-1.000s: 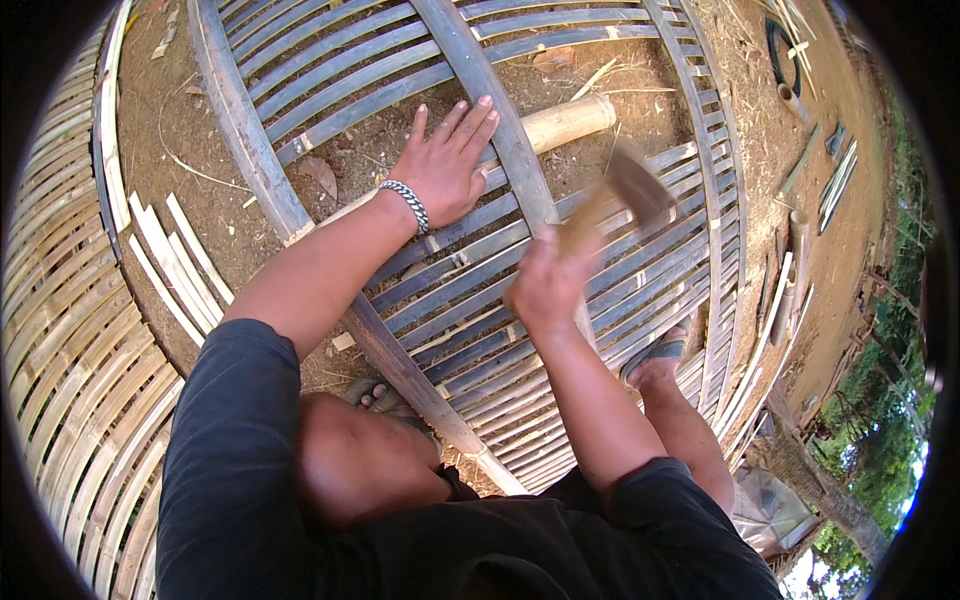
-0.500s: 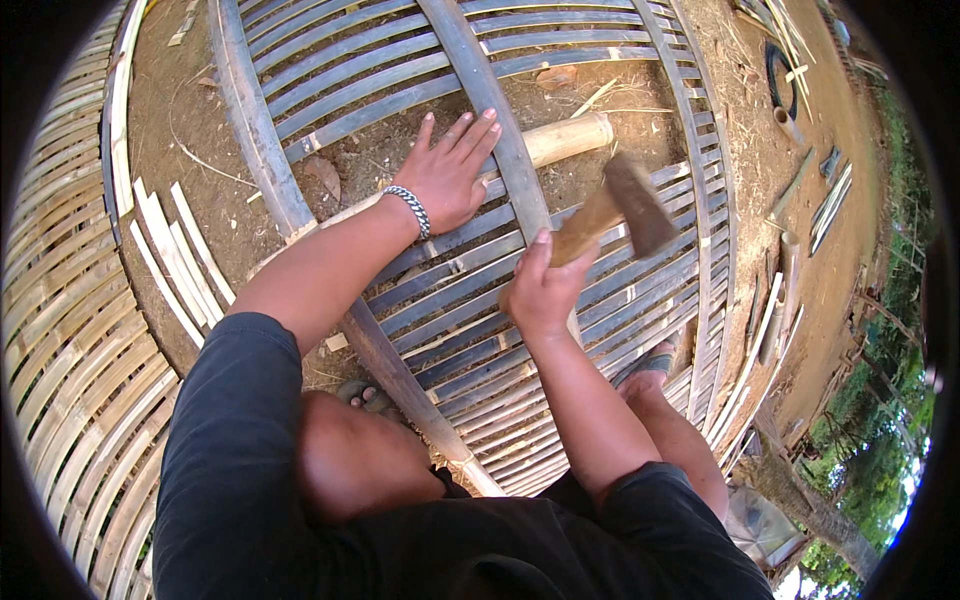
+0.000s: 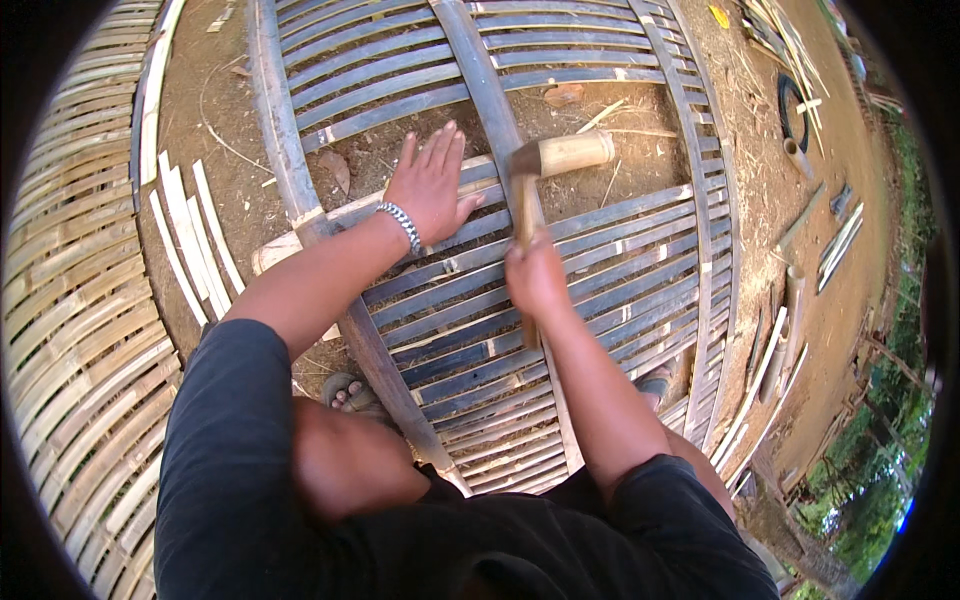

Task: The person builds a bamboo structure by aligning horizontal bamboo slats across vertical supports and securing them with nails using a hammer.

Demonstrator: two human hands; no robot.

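Observation:
My right hand point(image 3: 537, 275) is closed round the wooden handle of a hatchet point(image 3: 525, 210). The hatchet's head, slightly blurred, is at the middle rail point(image 3: 470, 60) of a slatted bamboo panel point(image 3: 610, 262); whether it touches the rail I cannot tell. My left hand point(image 3: 428, 188), with a chain bracelet on the wrist, lies flat with fingers spread on the slats left of that rail. A thick, round bamboo pole point(image 3: 575, 153) runs crosswise under the panel, its cut end sticking out right of the rail.
To the left stands another slatted bamboo surface point(image 3: 80, 330). Pale split strips point(image 3: 205, 240) lie on the dirt beside it. On the right are bamboo poles point(image 3: 793, 300), a black coil point(image 3: 793, 105) and loose sticks. My feet are at the panel's near part.
The hatchet has swung left, its head moving from right of the middle rail to over it. My left hand has shifted slightly left, away from the rail.

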